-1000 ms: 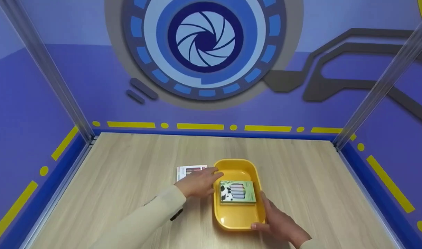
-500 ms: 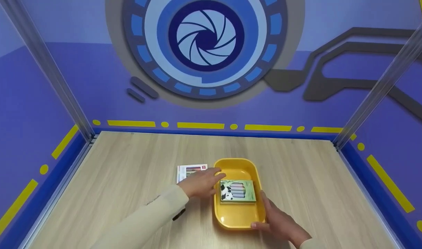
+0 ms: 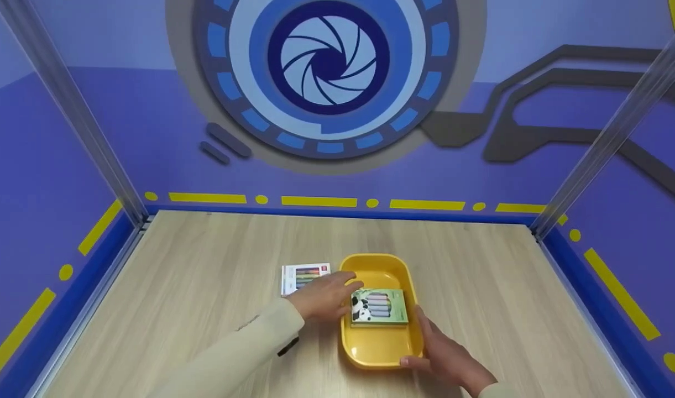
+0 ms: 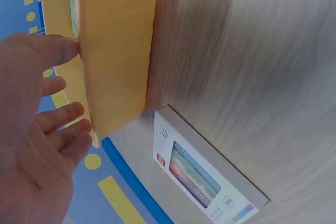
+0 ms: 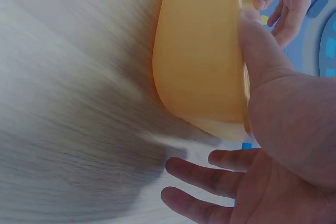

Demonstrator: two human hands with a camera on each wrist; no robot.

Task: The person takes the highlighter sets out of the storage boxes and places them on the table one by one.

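A yellow plastic tray (image 3: pixel 377 347) lies on the table with a green panda-printed box (image 3: pixel 379 307) inside, its cover showing a row of pastel sticks. My left hand (image 3: pixel 323 297) is over the left rim, beside that box; in the left wrist view its thumb meets the rim and the fingers hold nothing. At the tray's near right corner, my right hand (image 3: pixel 446 354) touches it with the thumb on the rim, other fingers extended. A white windowed box of colored pens (image 4: pixel 202 174) lies left of the tray, partly hidden by my left hand in the head view.
The wood-grain table (image 3: pixel 232 249) extends around the tray on all sides. Blue printed panels (image 3: pixel 116 132) with metal corner posts (image 3: pixel 608 132) enclose it at the back and both sides.
My left hand has shifted slightly right and nearer, showing more of the white pen box. The tray, the panda box and my right hand stay in place.
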